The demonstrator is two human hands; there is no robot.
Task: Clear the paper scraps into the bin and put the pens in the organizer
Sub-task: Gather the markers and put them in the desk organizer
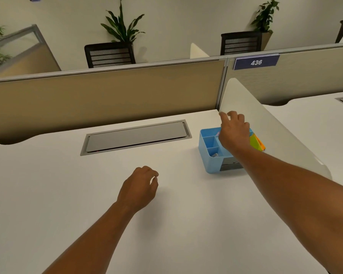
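**Both arms stretched forward, hands empty**

The person reaches out with both bare forearms. The left hand [140, 187] is lower and nearer to the body, palm down, the fingers loosely curled inward with the thumb close to the index finger; nothing is seen inside it. Its forearm comes in from the lower left and goes up diagonally. The right hand [234, 131] is extended much farther, up and to the right of the left one, the back of the hand to the camera, wrist a little bent. Its fingers point forward and are slightly spread, half curled. The right forearm enters from the right edge, long and nearly straight.
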